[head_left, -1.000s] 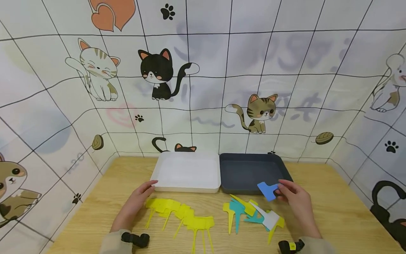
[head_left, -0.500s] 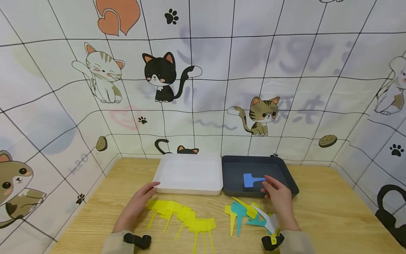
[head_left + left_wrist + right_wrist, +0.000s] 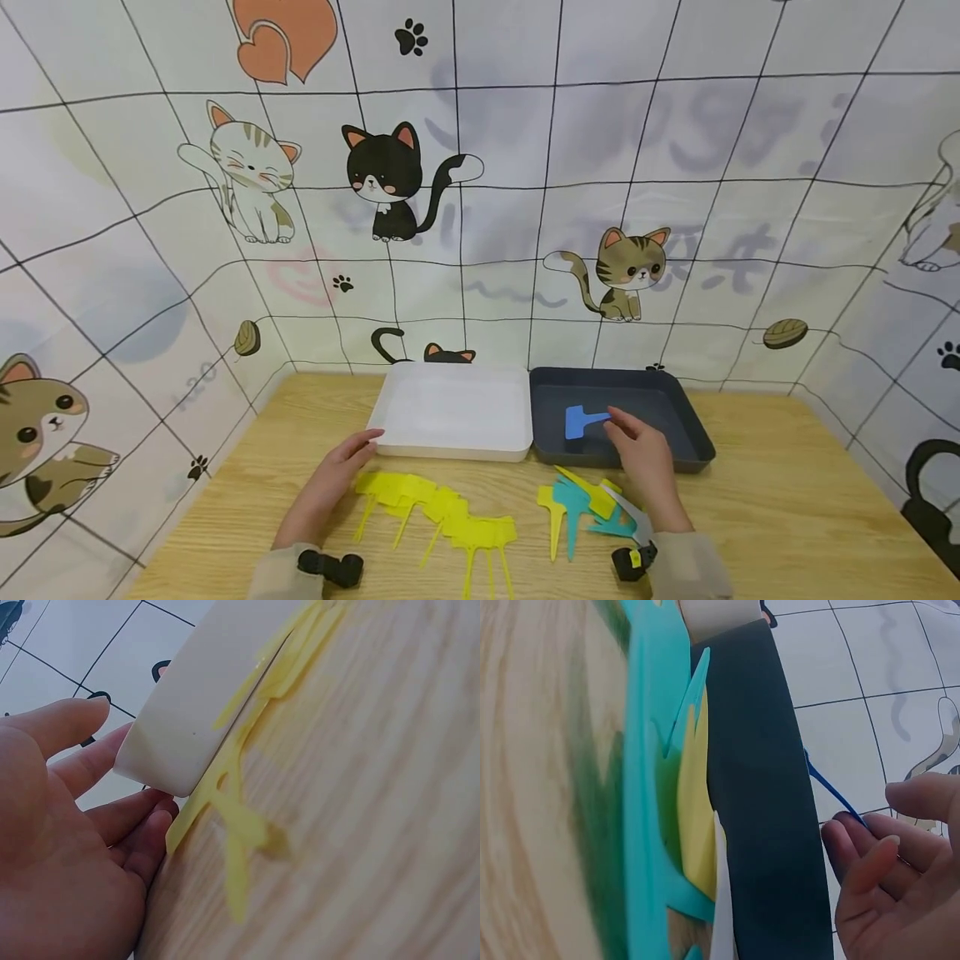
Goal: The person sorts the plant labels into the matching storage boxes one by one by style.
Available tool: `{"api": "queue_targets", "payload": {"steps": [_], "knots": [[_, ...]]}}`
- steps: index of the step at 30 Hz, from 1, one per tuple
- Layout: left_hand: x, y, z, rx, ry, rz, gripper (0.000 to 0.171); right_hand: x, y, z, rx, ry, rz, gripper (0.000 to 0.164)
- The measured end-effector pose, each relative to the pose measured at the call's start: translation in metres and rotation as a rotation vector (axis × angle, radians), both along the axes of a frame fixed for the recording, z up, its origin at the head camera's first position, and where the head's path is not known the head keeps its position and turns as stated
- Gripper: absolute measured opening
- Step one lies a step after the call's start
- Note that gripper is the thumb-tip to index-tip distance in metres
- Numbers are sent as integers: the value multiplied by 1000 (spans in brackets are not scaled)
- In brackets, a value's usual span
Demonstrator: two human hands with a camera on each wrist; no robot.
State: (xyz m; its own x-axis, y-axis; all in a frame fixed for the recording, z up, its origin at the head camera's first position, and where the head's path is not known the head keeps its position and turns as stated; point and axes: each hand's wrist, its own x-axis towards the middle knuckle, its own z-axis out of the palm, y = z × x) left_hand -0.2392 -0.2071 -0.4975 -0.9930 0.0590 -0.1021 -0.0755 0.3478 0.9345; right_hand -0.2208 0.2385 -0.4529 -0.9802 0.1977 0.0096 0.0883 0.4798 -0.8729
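My right hand (image 3: pixel 647 461) pinches the pointed stem of a blue T-shaped plant label (image 3: pixel 576 422), whose wide head points left over the dark tray (image 3: pixel 697 454). In the right wrist view the blue label (image 3: pixel 832 786) shows edge-on as a thin strip between thumb and fingers. At the white tray (image 3: pixel 453 452), my left hand (image 3: pixel 341 467) rests its fingertips on the front left corner. The left wrist view shows those fingers against the tray's corner (image 3: pixel 161 761), with the thumb apart from it.
Yellow plant labels (image 3: pixel 397 490) lie in an overlapping row before the white tray. A loose pile of teal (image 3: pixel 573 504), yellow (image 3: pixel 553 517) and white labels (image 3: pixel 637 518) lies before the dark tray, partly behind my right wrist. A cat-print cloth wall surrounds the table (image 3: pixel 780 500).
My right hand has carried the blue label leftward from the dark tray's front right edge to above its inside. The left hand has stayed at the white tray's corner.
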Motion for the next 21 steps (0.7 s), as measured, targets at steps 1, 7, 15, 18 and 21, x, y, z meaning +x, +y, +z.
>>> {"api": "queue_targets", "payload": {"steps": [1, 7, 15, 18, 21], "knots": [[0, 0, 1, 2, 2, -2, 38, 1, 0, 0, -5, -8, 16, 52], [-1, -1, 1, 9, 9, -23, 38, 1, 0, -2, 20, -42, 77, 55], [-1, 0, 2, 15, -3, -19, 40, -4, -3, -10, 3, -77, 134, 51], [0, -1, 2, 23, -2, -26, 42, -4, -5, -13, -32, -84, 147, 51], [1, -1, 2, 23, 13, -34, 42, -4, -7, -15, -42, -87, 158, 51]]}}
